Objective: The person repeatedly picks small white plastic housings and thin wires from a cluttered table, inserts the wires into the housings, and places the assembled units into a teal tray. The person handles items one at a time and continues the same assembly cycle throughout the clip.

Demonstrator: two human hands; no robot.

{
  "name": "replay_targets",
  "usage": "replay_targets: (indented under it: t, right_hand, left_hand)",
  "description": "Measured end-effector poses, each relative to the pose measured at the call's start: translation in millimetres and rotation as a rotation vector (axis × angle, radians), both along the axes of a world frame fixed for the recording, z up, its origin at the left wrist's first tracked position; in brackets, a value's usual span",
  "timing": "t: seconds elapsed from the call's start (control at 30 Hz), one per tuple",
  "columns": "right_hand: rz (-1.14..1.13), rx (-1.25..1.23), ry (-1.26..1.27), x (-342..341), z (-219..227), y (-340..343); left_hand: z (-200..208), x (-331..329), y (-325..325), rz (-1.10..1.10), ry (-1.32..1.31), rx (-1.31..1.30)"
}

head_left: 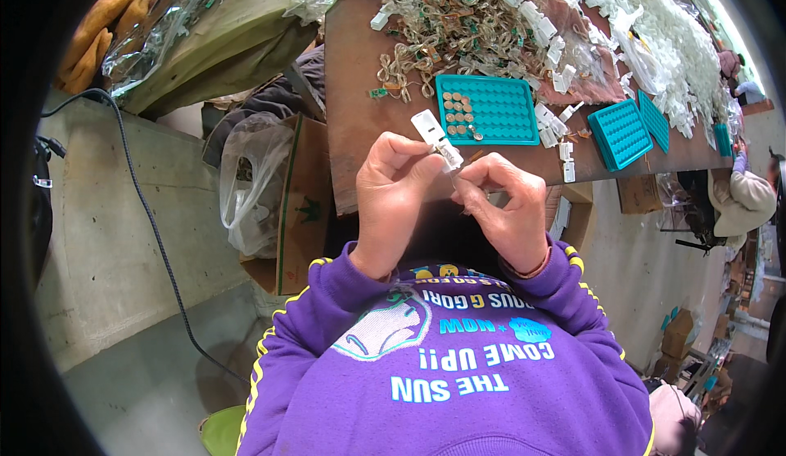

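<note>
Between the thumb and fingers of my left hand (393, 194) is a small white plastic battery case (427, 127), tilted, its upper end sticking out above the fingertips. My right hand (509, 210) is closed in a pinch just beside the case's lower end. What its fingertips hold is too small to make out; a thin pale strand seems to run there. Just beyond my hands lies a teal tray (512, 116) with rows of round pockets. Several silver coin cells (458, 112) sit in its left part.
A large heap of bundled thin wires (458, 22) covers the table's (352, 88) far side, with white cases (536, 26) scattered along it. Stacked teal trays (620, 134) and a pile of clear plastic pieces (671, 55) lie right. A cardboard box (304, 210) with a plastic bag (255, 178) stands left.
</note>
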State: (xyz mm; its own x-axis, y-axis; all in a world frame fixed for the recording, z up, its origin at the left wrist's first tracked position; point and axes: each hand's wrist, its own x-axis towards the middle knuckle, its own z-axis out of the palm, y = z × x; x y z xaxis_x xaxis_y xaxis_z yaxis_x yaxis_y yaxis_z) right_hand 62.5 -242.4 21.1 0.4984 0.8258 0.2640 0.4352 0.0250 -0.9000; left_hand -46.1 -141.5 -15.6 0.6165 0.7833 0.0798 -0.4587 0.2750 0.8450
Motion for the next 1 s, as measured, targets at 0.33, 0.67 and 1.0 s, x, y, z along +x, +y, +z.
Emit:
replay_targets:
  t: [0.33, 0.67, 1.0]
  right_hand:
    - [-0.174, 0.107, 0.001, 20.5, -7.9, -1.7]
    - [-0.262, -0.127, -0.843, 53.0, -34.5, 15.4]
    - [-0.183, -0.041, -0.457, 62.5, -25.6, 22.6]
  left_hand:
    - [-13.2, 9.0, 7.0, -0.205, -0.186, -0.314]
    - [-26.4, 33.1, 26.7, -0.281, -0.324, -0.427]
    - [-29.9, 36.4, 26.8, -0.295, -0.382, -0.451]
